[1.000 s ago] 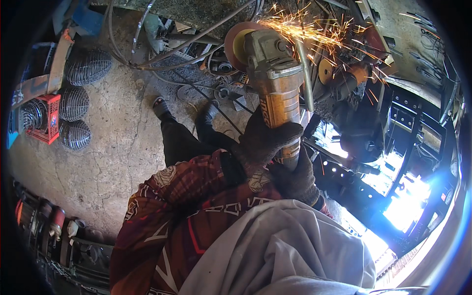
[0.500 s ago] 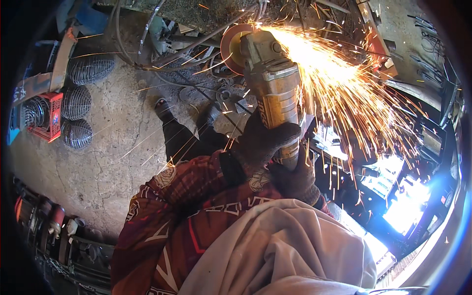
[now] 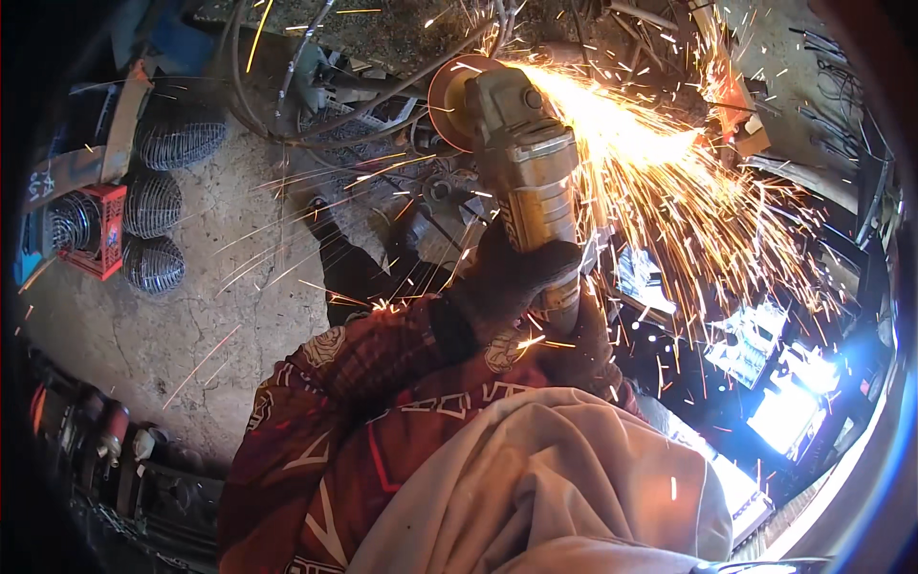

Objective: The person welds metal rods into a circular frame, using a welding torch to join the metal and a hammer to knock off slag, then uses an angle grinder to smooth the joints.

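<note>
A worn yellow and grey angle grinder [image 3: 537,203] stretches away from my body, its reddish-brown disc [image 3: 444,103] at the far left of its head. My left hand [image 3: 512,273], in a dark glove, is wrapped round the middle of the body. Lower down, my right hand [image 3: 585,349], gloved too, is closed round the rear end, its fingers partly hidden. From the grinder's head a thick stream of bright sparks [image 3: 660,153] sprays to the right. What the disc touches is hidden by the head and the glare.
Several round wire cages [image 3: 153,206] and a red plastic crate [image 3: 107,230] stand on the concrete floor [image 3: 239,249] at left. Loose cables [image 3: 382,103] loop across the far middle. Metal bars [image 3: 830,134] lie at far right. Strong light glares off panels [image 3: 789,411] at lower right.
The disc and grinder head have shifted very slightly down, with both hands keeping their hold. Sparks now spread more widely, some flying left over the floor and my left arm.
</note>
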A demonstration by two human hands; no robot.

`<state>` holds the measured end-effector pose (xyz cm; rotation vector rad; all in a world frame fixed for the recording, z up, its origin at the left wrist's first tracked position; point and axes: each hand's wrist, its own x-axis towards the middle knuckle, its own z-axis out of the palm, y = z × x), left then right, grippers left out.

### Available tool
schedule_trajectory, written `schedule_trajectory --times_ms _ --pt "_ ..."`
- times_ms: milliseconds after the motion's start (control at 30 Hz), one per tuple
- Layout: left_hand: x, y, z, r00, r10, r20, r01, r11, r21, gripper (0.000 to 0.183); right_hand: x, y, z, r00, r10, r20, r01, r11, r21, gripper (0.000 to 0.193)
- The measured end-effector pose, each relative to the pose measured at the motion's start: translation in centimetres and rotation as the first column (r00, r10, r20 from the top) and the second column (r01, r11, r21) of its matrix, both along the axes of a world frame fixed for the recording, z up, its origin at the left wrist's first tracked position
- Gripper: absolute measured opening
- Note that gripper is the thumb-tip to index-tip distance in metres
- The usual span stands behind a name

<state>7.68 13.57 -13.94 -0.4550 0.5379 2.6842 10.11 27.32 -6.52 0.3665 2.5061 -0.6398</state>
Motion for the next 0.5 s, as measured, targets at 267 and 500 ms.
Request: schedule_trajectory --times_ms 267,500 --pt "0.2 -0.2 -0.4 0.999 0.047 0.013 -0.047 0.998 0.028 0.036 0.4 -1.5 0.1 0.999 -0.041 0.006 0.04 0.993 0.11 0.068" --pt "0.0 -0.4 -0.7 1.0 0.02 0.004 -0.02 1.0 -0.02 0.045 0.3 -3.0 0.7 0.997 -0.018 -0.073 0.025 0.996 0.09 0.07"
